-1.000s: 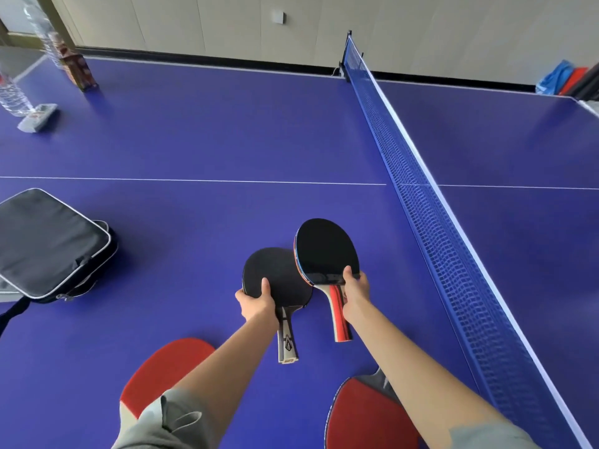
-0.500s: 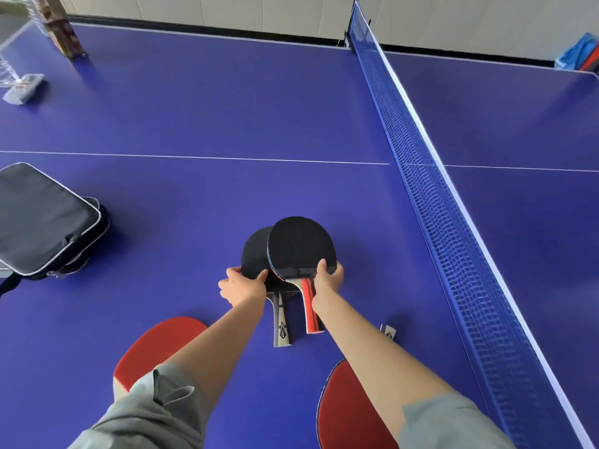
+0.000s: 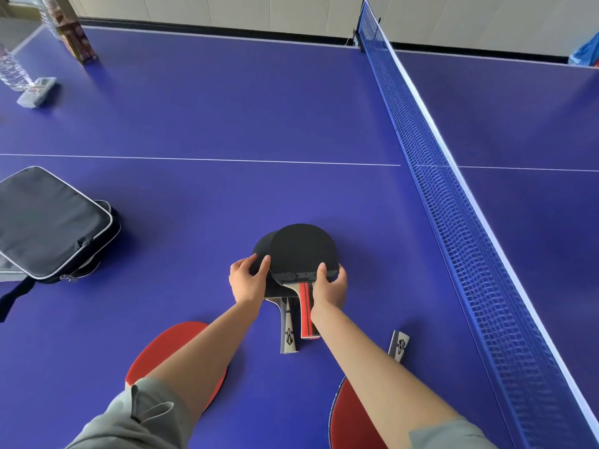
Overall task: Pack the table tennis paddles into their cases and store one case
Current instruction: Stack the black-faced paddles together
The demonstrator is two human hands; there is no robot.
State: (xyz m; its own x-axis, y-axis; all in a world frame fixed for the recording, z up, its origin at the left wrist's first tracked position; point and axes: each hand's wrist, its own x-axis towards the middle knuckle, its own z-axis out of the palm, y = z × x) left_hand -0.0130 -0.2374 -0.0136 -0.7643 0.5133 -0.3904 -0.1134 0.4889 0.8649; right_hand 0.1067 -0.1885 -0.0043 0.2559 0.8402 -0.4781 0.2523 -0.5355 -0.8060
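Two black-faced paddles lie stacked on the blue table. The upper paddle [image 3: 301,247] has a red-striped handle and almost covers the lower paddle [image 3: 263,246], whose grey handle [image 3: 287,328] sticks out toward me. My right hand [image 3: 329,286] grips the upper paddle at its neck. My left hand [image 3: 248,281] holds the left edge of the lower paddle. A black zipped case [image 3: 48,222] with white piping lies at the left. Two red-faced paddles lie near me, one at the left [image 3: 168,348] under my forearm, one at the right [image 3: 348,416].
The blue net [image 3: 460,202] runs along the right side of my working area. A plastic water bottle [image 3: 9,69], a small white device [image 3: 37,90] and a brown carton [image 3: 79,42] stand at the far left corner. A strap [image 3: 16,294] trails from the case.
My right hand has slid its paddle leftward over the one in my left hand, so the two black faces now nearly overlap. The view has tilted downward a little.
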